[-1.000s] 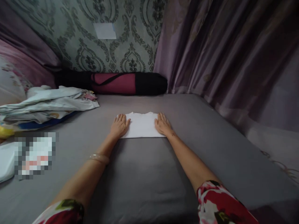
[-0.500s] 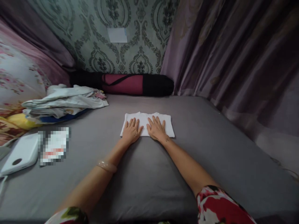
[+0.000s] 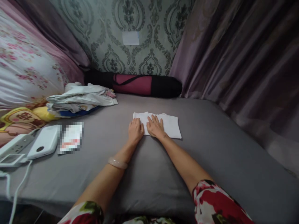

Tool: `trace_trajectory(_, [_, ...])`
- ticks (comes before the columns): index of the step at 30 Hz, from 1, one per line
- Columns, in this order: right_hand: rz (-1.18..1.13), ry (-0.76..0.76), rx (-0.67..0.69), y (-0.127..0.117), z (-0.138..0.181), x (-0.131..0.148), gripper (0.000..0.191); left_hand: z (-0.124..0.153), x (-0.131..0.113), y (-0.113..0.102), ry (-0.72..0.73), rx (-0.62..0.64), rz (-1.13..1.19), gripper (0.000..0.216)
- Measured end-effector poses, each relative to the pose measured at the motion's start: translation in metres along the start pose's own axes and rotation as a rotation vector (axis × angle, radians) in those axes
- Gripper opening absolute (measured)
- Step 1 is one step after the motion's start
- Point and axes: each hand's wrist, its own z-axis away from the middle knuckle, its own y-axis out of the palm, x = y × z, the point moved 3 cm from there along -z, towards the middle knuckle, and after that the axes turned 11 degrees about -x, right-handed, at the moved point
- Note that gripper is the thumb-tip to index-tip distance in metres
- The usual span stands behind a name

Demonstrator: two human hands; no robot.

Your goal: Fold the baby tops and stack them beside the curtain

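Note:
A folded white garment (image 3: 171,126) lies flat on the grey-covered bed, its top edge slightly wavy. My left hand (image 3: 136,130) is at the garment's left end, fingers bent and drawn together over the edge; the fingertips are partly hidden. Flat on the cloth left of its middle rests my right hand (image 3: 155,127), its fingers a little apart. The two hands are close together, and the garment's right half is uncovered. A pale bangle (image 3: 117,163) circles my left wrist.
Rumpled clothes (image 3: 83,98) are piled at the back left beside a floral pillow (image 3: 28,62). A white power bank (image 3: 44,141), a power strip (image 3: 16,144) with cables and a blurred packet (image 3: 70,137) lie at left. A black and maroon roll bag (image 3: 133,84) lies along the wall.
The view has turned a little to the left. Both hands have shifted left over the garment, and my left hand's fingers, spread flat before, are now bent and together at its left edge.

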Motion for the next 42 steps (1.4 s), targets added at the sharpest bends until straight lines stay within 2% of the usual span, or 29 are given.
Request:
trace_trajectory(8, [-0.022, -0.059, -0.005, 0.009, -0.01, 0.027, 0.054, -0.007, 0.014, 0.006, -0.17, -0.088, 0.226, 0.044])
trace_trajectory(15, [-0.016, -0.032, 0.009, 0.009, -0.013, 0.037, 0.053, -0.011, 0.017, -0.003, -0.356, -0.122, 0.33, 0.045])
trace_trajectory(18, [-0.01, -0.098, 0.004, 0.012, -0.02, 0.052, 0.053, -0.013, 0.02, -0.008, -0.443, -0.178, 0.379, 0.043])
trace_trajectory(21, [0.0, -0.193, 0.058, 0.024, -0.025, 0.066, 0.053, -0.015, 0.023, -0.011, -0.511, -0.237, 0.41, 0.043])
trace_trajectory(24, [0.019, -0.226, 0.088, 0.036, -0.026, 0.072, 0.054, -0.016, 0.023, -0.013, -0.54, -0.271, 0.414, 0.044])
trace_trajectory(27, [0.007, -0.219, 0.089, 0.037, -0.026, 0.071, 0.054, -0.017, 0.02, -0.015, -0.507, -0.272, 0.406, 0.043])
trace_trajectory(31, [-0.125, -0.203, 0.111, 0.02, -0.028, 0.06, 0.053, -0.017, 0.014, -0.017, -0.411, -0.257, 0.34, 0.042])
trace_trajectory(33, [-0.164, -0.127, 0.049, 0.007, -0.03, 0.043, 0.055, -0.018, 0.01, -0.016, -0.333, -0.25, 0.302, 0.042])
trace_trajectory(36, [-0.096, 0.008, -0.034, -0.005, -0.027, 0.009, 0.055, -0.017, 0.002, -0.011, -0.183, -0.214, 0.262, 0.041])
trace_trajectory(39, [-0.032, 0.054, -0.021, -0.002, -0.022, -0.015, 0.055, -0.016, -0.007, -0.004, -0.039, -0.157, 0.228, 0.04])
trace_trajectory(42, [-0.019, 0.063, -0.004, 0.002, -0.02, -0.024, 0.055, -0.016, -0.013, 0.0, 0.073, -0.094, 0.177, 0.039])
